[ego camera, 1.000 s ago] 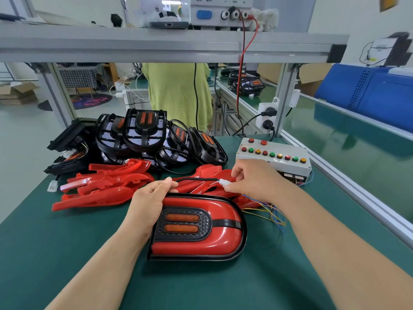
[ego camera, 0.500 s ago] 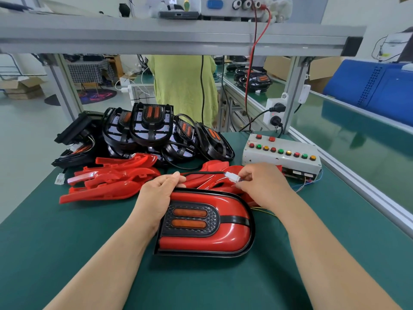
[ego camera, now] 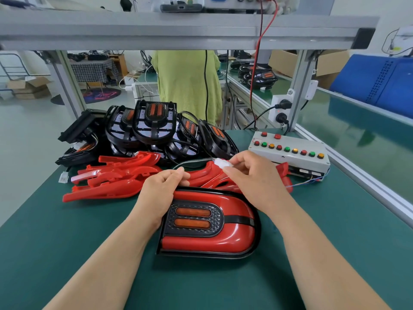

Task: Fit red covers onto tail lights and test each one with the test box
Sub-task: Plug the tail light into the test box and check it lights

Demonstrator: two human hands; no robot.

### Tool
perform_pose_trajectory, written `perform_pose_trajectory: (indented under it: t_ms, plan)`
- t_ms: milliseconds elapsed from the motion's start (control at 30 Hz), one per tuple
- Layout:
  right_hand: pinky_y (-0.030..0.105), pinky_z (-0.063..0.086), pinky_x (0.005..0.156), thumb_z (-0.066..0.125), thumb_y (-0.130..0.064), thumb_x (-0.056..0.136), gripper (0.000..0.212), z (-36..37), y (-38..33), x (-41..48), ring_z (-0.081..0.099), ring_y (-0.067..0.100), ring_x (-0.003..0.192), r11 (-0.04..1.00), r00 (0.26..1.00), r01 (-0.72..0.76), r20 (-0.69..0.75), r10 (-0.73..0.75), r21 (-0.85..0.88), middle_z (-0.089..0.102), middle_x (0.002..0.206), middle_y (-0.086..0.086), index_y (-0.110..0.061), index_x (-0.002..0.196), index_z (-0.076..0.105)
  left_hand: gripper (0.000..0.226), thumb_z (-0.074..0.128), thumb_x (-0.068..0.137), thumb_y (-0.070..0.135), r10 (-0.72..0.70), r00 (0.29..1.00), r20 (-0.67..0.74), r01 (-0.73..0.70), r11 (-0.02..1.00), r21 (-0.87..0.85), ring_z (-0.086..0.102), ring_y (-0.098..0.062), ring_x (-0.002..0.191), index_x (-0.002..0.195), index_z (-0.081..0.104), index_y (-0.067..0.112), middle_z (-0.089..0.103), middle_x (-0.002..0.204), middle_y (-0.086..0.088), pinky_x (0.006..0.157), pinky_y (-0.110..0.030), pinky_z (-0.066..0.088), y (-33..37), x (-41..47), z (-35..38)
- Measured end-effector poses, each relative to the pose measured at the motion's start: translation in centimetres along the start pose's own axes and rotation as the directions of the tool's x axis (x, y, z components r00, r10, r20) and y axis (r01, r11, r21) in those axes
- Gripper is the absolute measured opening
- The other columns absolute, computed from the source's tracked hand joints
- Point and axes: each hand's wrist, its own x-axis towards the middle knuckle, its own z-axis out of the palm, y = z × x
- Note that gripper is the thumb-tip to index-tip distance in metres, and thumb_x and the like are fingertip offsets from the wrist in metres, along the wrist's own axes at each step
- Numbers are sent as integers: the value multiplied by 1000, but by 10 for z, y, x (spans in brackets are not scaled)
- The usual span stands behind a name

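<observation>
Lying at the far left of the green surface [ego camera: 67,253], a heap of loose red covers [ego camera: 107,182] sits in front of a stack of bare black tail lights [ego camera: 154,126]. Just right of the heap, the left hand [ego camera: 161,189] rests at the upper left edge of the covered tail light [ego camera: 210,222], its fingertips pinching a thin dark cable [ego camera: 192,162]. This covered tail light lies flat at the middle of the surface, with two orange strips facing up. The cable arcs right to a white connector [ego camera: 222,163], pinched between the thumb and fingertips of the right hand [ego camera: 252,177]. Farther right, the test box [ego camera: 290,151] with its rows of coloured buttons stands on the surface, apart from both hands.
</observation>
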Motion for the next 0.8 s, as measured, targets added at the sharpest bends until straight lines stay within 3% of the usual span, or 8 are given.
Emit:
perform_pose_trajectory:
  t_ms: [67,233,333,400,467,533,633,800]
  plan:
    - [13,41,70,69,-40,86,11,2,2,-3,59,-3,76,999,1000,30,4,-30,26,67,82,-12,-31,91,64,28,55,100,34,70,997,-27,-68,996,65,68,-1,78,84,77,25,75,83,12,75,-22,49,1,1,-1]
    - [24,49,79,71,-34,90,10,7,3,-6,59,0,84,993,994,101,51,-98,-62,64,86,-18,-33,97,63,14,60,96,35,277,949,-148,-240,945,223,64,1,87,86,70,37,70,88,19,75,-17,45,2,2,-4]
    - [29,50,84,72,-30,89,13,8,0,-6,58,0,87,982,986,156,72,-149,-103,61,85,-22,-34,96,62,12,62,94,30,425,899,-107,-372,869,328,56,6,98,93,67,41,64,99,26,79,-6,39,2,-2,-5]
    - [30,50,86,72,-28,88,14,9,-2,-7,60,2,89,977,979,190,92,-181,-98,60,85,-22,-34,97,62,15,64,93,23,561,827,-27,-499,756,424,51,2,110,104,70,30,63,107,21,91,-5,35,3,-3,-4]
    - [28,49,85,72,-30,87,14,11,-4,-8,61,2,89,973,973,217,106,-207,-84,61,85,-22,-31,99,65,20,67,93,22,629,775,64,-583,673,454,50,-4,116,112,70,21,63,113,14,99,-9,33,7,-7,-3]
    - [24,48,85,73,-27,87,15,12,-4,-9,60,0,90,969,967,234,119,-224,-77,60,84,-27,-28,100,65,26,66,93,30,661,730,174,-652,597,469,51,-9,118,116,70,18,63,115,11,105,-24,38,11,-10,-1]
    - [18,46,83,75,-23,86,18,11,-3,-8,59,-3,92,965,961,255,126,-246,-62,61,86,-26,-24,101,66,36,62,92,40,669,689,280,-703,521,485,55,-14,115,117,70,16,65,114,8,102,-45,43,14,-16,2]
    - [24,49,86,77,-21,85,23,16,-2,-9,63,1,91,963,954,268,142,-263,-16,70,94,-14,-23,105,68,34,64,92,38,603,728,328,-676,547,494,57,-16,105,116,71,15,66,105,5,96,-46,44,16,-15,5]
